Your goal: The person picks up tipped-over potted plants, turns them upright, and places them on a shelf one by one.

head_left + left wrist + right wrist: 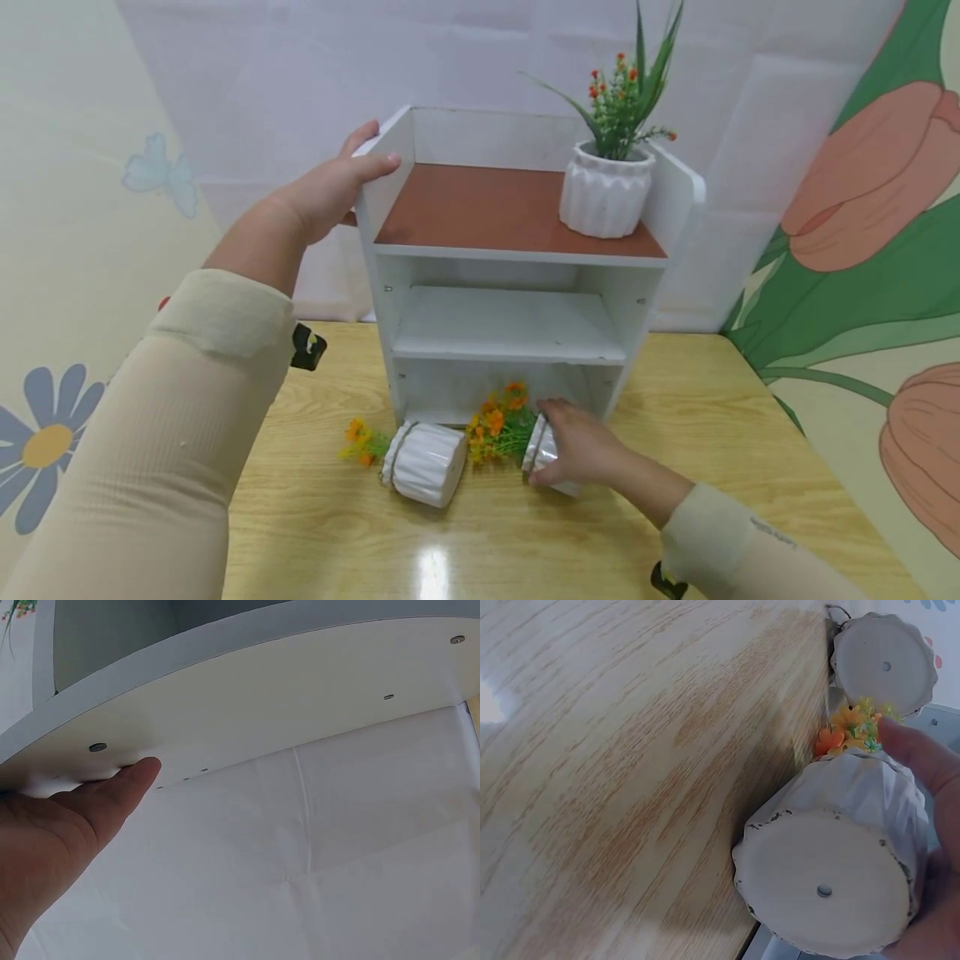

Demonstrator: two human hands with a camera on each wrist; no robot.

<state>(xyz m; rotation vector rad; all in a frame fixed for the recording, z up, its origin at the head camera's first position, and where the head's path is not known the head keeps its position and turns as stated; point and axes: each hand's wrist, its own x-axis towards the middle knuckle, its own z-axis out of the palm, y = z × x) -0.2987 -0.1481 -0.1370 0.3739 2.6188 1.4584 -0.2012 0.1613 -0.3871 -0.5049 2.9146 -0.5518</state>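
Observation:
My left hand (322,196) holds the upper left side panel of a small white shelf (517,252), its thumb over the edge and its fingers on the outer face. In the left wrist view those fingers (112,799) lie against the panel's outside. Down on the table, my right hand (581,446) grips a white fluted flowerpot (802,851) lying on its side, with orange and yellow flowers (495,422) pointing left. Its base, with a small hole, faces the right wrist camera. Left of it lies another white flowerpot (426,463), tipped over, its flowers (362,442) also toward the left.
A third white pot (606,193) with red flowers and long leaves stands upright on the shelf's brown top, at the right. Below are two white compartments. The wooden table (337,533) meets a draped white cloth behind and painted walls at both sides.

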